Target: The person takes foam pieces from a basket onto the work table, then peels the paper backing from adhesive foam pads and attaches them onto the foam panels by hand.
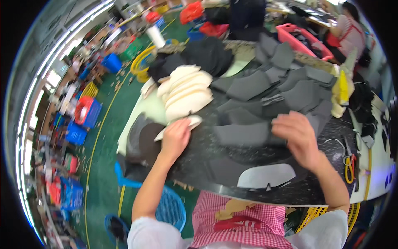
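Observation:
My left hand [175,137] is closed on a thin cream cut piece [195,122], whose pale edges show on either side of the fingers. Just beyond it lies a fanned stack of cream curved pieces [188,93]. My right hand [297,137] is slightly blurred, with its fingers stretched out over the dark grey cut pieces [242,134] and nothing visible in them. Close to the table's near edge, a light grey curved piece [267,176] with a small dark notch mark lies on a darker piece. Dark rounded pieces [143,139] lie left of my left hand.
Many dark grey panels [286,83] cover the table's far right, with a heap of black pieces [207,56] at the back. Orange-handled scissors [349,166] lie at the right edge. A pink crate [302,39] stands beyond; a person [350,33] sits at far right.

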Action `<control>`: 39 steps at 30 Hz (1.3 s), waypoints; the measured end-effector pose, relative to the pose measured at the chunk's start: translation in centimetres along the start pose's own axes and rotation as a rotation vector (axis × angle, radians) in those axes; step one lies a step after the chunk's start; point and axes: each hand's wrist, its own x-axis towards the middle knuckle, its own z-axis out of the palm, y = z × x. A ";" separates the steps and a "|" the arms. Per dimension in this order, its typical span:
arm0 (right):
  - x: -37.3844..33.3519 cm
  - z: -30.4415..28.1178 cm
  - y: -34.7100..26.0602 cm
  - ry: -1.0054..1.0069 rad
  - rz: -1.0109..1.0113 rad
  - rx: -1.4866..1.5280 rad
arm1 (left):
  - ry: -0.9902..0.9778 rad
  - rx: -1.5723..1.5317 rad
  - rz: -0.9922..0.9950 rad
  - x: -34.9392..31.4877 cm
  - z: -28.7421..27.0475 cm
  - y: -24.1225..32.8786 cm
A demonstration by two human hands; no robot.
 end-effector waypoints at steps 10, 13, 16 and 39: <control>1.1 3.2 -6.7 -0.138 0.520 1.189 | 0.264 0.043 0.583 1.5 -4.4 8.7; 3.2 4.1 -7.1 -0.235 0.678 1.476 | 0.238 0.067 0.700 1.4 -4.9 9.0; 3.2 3.5 -8.2 -0.183 0.722 1.395 | 0.229 0.040 0.721 1.2 -6.1 8.3; 0.7 0.8 -12.0 0.339 0.677 1.459 | -0.393 -1.548 0.096 4.0 -3.7 14.8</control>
